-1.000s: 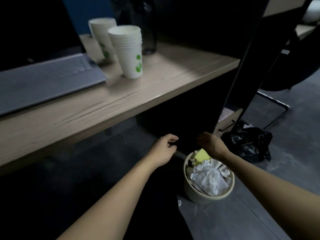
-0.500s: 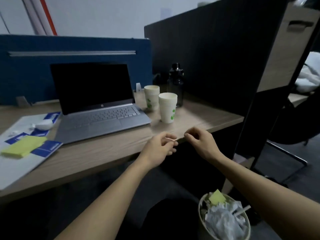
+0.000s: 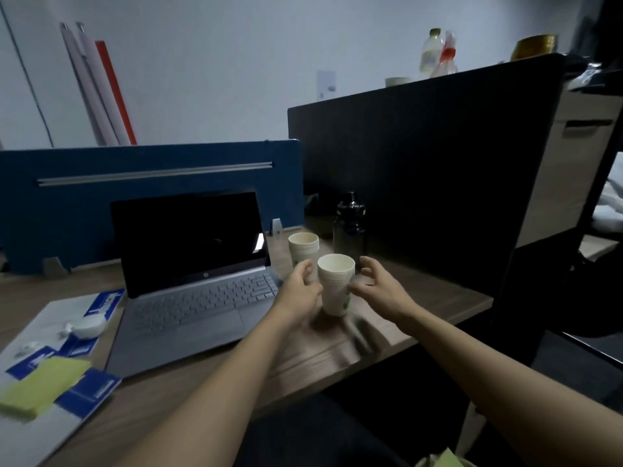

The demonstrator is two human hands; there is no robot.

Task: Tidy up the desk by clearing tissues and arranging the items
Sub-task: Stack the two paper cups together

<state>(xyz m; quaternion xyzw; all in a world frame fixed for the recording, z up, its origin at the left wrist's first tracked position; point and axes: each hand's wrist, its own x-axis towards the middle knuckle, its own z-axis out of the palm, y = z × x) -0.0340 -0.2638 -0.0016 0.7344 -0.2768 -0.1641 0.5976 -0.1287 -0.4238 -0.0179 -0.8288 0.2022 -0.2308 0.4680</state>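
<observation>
Fingers, left: my left hand (image 3: 301,288) has its fingers (image 3: 307,267) spread and curled, just beside the left wall of the near cup stack; I cannot tell whether they touch it.
Fingers, right: my right hand (image 3: 380,287) is spread wide too, fingers (image 3: 370,264) arched toward the stack's right side, thumb low near its base, a small gap visible at the rim.
Near cup stack: the stack of paper cups (image 3: 336,284) stands upright on the desk (image 3: 421,298) between my two hands, its mouth facing up, a green mark on its lower right wall.
Far cup stack: a second stack of cups (image 3: 303,249) stands just behind and to the left, partly hidden by my left fingers.
Bottle: a dark bottle (image 3: 350,230) stands upright behind both stacks, close to the dark partition (image 3: 438,163).
Laptop: an open laptop (image 3: 192,264) with a black screen sits left of the cups, near my left hand but apart from it.
Left end of desk: a yellow pad of sticky notes (image 3: 42,387) lies on blue and white papers (image 3: 91,389), with a small white case (image 3: 88,326) beyond it, well apart from my hands.
Back edge: a blue divider (image 3: 135,197) runs behind the laptop.
Grip: neither hand holds anything that I can see.
</observation>
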